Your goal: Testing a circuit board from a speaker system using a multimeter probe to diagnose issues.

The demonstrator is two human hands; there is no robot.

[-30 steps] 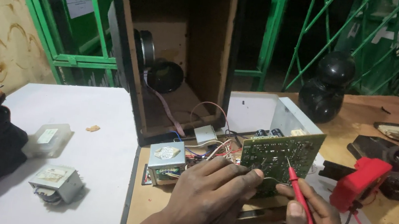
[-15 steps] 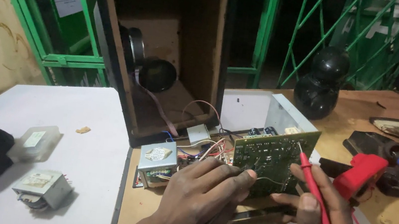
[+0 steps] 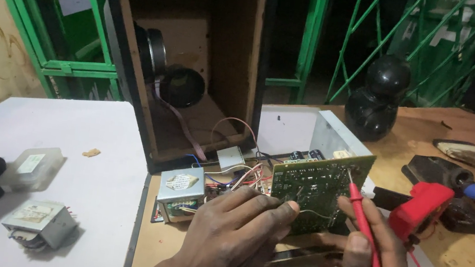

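Pinched between the thumb and fingers of the right hand (image 3: 375,256), a red test probe (image 3: 365,225) is held closed in the grip, its metal tip touching the upper right corner of a green circuit board (image 3: 318,187) at the centre of the frame. The board is kept tilted upright by the left hand (image 3: 235,234), whose fingertips are closed on its lower left edge.

A slip of the probe tip could, it is judged, bridge neighbouring solder points, since the board is steadied only by fingertips and could rock. The bundle of coloured wires (image 3: 238,175) running left from the board could also be strained if the board is tipped further.

Just left of the board a small metal transformer (image 3: 182,193) is seen, with an open wooden speaker cabinet (image 3: 198,57) behind it in the upper middle. A red meter (image 3: 423,205) lies close to the right, near the probe hand. A second transformer (image 3: 39,223) rests at the lower left on a white sheet (image 3: 70,132), and a black rounded object (image 3: 378,99) stands at the upper right.
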